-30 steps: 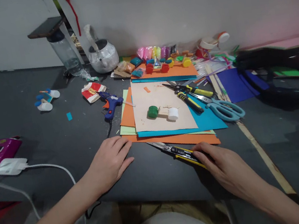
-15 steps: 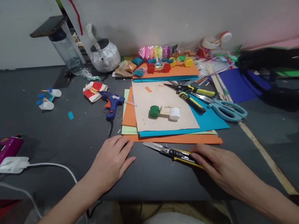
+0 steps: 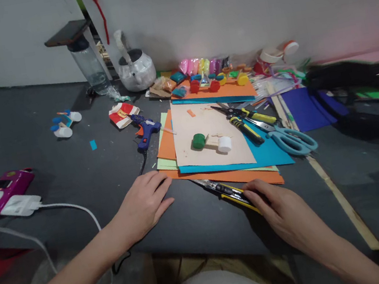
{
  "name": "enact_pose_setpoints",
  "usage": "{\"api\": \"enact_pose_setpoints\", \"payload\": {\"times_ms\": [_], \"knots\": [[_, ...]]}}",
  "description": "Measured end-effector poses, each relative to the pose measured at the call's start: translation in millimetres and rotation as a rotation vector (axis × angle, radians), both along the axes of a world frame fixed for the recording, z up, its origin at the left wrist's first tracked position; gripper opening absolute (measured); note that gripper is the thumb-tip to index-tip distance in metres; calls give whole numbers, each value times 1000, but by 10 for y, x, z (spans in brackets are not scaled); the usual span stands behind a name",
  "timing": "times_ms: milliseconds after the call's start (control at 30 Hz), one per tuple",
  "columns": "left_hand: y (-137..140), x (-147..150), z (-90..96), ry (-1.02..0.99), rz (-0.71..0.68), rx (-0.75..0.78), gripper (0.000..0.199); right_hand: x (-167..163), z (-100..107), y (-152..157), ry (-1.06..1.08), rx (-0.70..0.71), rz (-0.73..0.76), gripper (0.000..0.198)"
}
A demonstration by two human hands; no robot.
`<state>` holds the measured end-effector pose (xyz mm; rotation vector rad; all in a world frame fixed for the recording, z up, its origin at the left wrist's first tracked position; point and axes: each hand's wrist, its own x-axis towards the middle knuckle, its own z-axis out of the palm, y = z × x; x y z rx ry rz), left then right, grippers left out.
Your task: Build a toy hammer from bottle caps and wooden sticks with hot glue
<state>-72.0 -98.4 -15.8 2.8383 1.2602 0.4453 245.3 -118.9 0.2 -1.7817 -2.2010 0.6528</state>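
Note:
My right hand [image 3: 274, 203] grips the rear of a yellow and black box cutter [image 3: 232, 192] between thumb and fingers. The cutter's blade points left and lies along the front edge of the orange paper [image 3: 253, 177]. My left hand [image 3: 147, 202] rests flat on the table with its fingers stretched out, fingertips by the left corner of the paper stack. On the beige sheet [image 3: 186, 123] on top sits a small piece with a green cap [image 3: 198, 141], a white cap [image 3: 224, 144] and a light stick between them.
A blue glue gun [image 3: 146, 132] lies left of the papers. Pliers [image 3: 245, 128] and blue-handled scissors [image 3: 293, 139] are on the right. Behind stand a kettle [image 3: 136, 71] and a bottle [image 3: 89, 66]. A purple power socket [image 3: 5, 192] with cables is at left.
The box cutter's blade has turned and shows thinner, its tip now against the orange paper's edge. My left hand keeps its place; the whole view has shifted slightly.

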Motion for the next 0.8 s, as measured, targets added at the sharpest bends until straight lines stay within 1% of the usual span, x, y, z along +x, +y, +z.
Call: {"api": "enact_pose_setpoints", "payload": {"times_ms": [133,267,367,533,633,800], "knots": [[-3,-1,4,6,1,2,33,-86,-18,25,-47,68,64,26],[-1,-6,-4,12,-3,-1,34,-104,-28,21,-90,145,137,26],[0,-3,-8,16,-3,-2,34,-94,-41,2,-100,160,175,26],[-12,-22,25,-11,-1,-1,34,-96,-58,-9,-89,160,140,24],[-17,-70,59,-36,38,12,31,-105,-56,2,-78,155,123,23],[5,-148,64,20,59,9,30,-149,-52,28,-69,154,114,23]]}}
